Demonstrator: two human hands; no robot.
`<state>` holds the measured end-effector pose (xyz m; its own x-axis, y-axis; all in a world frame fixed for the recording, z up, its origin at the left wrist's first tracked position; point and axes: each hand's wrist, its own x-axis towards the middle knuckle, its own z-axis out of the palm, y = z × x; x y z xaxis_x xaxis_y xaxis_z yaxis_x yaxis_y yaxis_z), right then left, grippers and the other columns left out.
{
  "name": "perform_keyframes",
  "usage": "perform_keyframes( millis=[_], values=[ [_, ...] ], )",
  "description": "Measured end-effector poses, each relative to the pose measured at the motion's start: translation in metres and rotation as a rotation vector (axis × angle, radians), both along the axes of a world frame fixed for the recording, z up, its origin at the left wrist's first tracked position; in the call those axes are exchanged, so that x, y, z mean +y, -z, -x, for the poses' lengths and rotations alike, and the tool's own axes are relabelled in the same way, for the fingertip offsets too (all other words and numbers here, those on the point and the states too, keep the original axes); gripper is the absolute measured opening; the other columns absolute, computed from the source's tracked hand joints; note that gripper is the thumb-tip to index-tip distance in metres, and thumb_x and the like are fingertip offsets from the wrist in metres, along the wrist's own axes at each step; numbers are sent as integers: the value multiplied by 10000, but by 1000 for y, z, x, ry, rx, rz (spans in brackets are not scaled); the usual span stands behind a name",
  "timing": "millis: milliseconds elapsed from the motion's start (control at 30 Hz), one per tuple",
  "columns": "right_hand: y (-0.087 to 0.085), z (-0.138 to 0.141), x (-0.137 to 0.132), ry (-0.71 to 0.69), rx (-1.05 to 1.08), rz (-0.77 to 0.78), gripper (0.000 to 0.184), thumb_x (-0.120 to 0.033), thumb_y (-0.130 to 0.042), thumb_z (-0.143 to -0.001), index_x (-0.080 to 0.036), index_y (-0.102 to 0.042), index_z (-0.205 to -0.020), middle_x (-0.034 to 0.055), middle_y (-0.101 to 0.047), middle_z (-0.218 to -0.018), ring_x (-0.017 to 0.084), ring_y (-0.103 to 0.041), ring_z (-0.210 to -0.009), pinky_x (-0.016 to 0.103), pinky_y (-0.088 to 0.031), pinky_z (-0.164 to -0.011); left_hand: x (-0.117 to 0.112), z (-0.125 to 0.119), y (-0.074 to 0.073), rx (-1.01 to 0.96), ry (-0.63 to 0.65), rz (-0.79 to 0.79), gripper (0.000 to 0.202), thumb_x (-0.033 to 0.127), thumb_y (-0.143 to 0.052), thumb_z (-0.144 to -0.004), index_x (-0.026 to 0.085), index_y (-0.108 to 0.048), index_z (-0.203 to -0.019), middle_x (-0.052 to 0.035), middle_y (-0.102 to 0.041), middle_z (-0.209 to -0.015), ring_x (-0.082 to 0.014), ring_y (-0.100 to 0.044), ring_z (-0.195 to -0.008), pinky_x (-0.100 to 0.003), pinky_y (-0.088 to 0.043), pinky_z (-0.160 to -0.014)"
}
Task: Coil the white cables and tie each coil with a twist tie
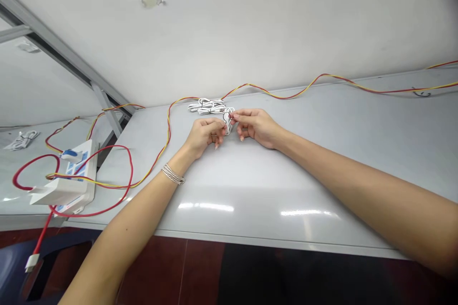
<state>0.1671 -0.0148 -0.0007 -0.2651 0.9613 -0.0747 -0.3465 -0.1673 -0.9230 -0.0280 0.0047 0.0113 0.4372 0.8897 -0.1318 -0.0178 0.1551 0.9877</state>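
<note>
A small coiled bundle of white cable lies on the grey tabletop, between my two hands. Around it loops a thin black tie. My left hand, with a silver chain bracelet at the wrist, is closed in a pinch on the tie at the bundle's left side. From the right, thumb and forefinger of my right hand pinch the tie near the bundle's top; its other fingers curl loosely. Just behind lie more white cable bundles with black ties round them.
A twisted red-and-yellow wire runs along the wall at the table's back. At left sits a white power strip with plugs and a looped red cable. Another white cable bundle lies far left, past a metal frame.
</note>
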Motion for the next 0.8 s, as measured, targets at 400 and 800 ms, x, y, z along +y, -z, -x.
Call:
perform_keyframes(
  millis=[400,800],
  values=[
    [3,-1,2,-39,-10,3,332,-329,-924,-663,-127,-710,-818,18,-658,-725,105,-569,-539,258,-511,-478,1,-1,0,2,-44,9,185,298,-722,-735,133,-639,-730,-11,-623,-651,-102,-559,-462,-232,-421,-390],
    [3,-1,1,-44,-16,-1,345,-326,-932,-644,-129,-725,-839,16,-669,-718,101,-564,-539,247,-515,-479,0,-3,-1,-5,-35,5,199,299,-750,-764,129,-647,-772,-9,-638,-685,-92,-551,-459,-234,-415,-386]
  ],
)
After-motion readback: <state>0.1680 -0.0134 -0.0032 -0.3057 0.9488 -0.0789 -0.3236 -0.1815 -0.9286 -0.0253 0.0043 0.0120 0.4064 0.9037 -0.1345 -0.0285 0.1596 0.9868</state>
